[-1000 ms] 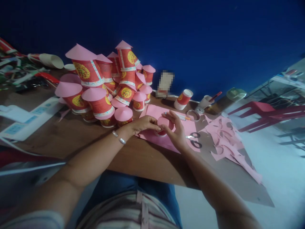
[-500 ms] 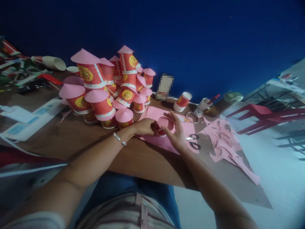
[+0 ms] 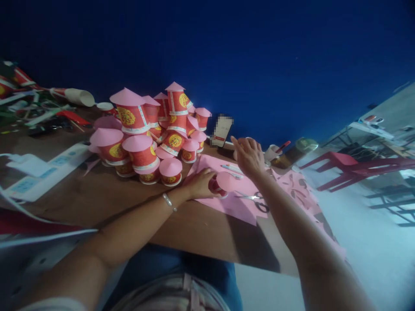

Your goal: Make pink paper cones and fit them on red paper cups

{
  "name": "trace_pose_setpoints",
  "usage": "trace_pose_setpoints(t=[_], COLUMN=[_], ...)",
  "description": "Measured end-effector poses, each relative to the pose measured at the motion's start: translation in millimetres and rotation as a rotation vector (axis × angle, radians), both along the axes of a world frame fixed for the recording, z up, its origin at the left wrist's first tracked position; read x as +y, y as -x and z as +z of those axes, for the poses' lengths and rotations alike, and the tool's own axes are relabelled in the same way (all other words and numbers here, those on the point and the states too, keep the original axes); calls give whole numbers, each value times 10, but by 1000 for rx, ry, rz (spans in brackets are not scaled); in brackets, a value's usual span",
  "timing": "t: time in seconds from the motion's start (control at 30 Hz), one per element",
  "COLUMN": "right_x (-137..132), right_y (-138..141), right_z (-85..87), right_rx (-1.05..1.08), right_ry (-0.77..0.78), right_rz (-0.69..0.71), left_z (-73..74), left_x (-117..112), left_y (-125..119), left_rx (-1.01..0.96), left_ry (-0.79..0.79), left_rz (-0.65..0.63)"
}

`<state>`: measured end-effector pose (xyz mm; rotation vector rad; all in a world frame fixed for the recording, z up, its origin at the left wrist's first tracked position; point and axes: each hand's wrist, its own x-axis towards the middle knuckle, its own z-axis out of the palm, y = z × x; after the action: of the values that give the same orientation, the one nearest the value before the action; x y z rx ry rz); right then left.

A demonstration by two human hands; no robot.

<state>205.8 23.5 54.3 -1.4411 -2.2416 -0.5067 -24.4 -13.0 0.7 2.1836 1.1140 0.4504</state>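
My left hand [image 3: 200, 185] grips a small red paper cup with a pink paper cone top [image 3: 223, 183], held on a pink paper sheet [image 3: 238, 203] on the wooden table [image 3: 106, 198]. My right hand [image 3: 249, 156] is stretched away from it toward the back of the table, over the spot where a red-and-white cup stood and near a white cup with a red pen [image 3: 275, 151]. Its fingers look loosely curved; what they touch is hidden. Black-handled scissors [image 3: 256, 199] lie on the pink sheet just right of the held cup.
A pile of red cups with pink cone tops [image 3: 149, 129] stands at the back left. Pens [image 3: 231, 168] lie on the pink sheet. Pink paper scraps [image 3: 301, 190] cover the right side. A white power strip [image 3: 42, 172] lies left. A red plastic stool [image 3: 356, 162] stands beyond the table.
My right hand left the cone-topped cup and reached back toward the cups by the wall. My left hand kept hold of the cup. The view shifted, so everything sits lower in the frame.
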Motion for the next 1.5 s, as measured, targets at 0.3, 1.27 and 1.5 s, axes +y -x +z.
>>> trace_pose_setpoints(t=[0.3, 1.27, 1.5], right_x=[1011, -297, -748], right_y=[-42, -176, -207], right_z=[232, -186, -637], right_rx=[-344, 110, 463], right_ry=[81, 91, 502], right_rz=[5, -19, 172], left_z=[-188, -251, -256], left_x=[40, 54, 65], left_y=[-16, -19, -15], left_rx=[-9, -317, -331], left_ry=[-83, -92, -100], left_rz=[0, 99, 96])
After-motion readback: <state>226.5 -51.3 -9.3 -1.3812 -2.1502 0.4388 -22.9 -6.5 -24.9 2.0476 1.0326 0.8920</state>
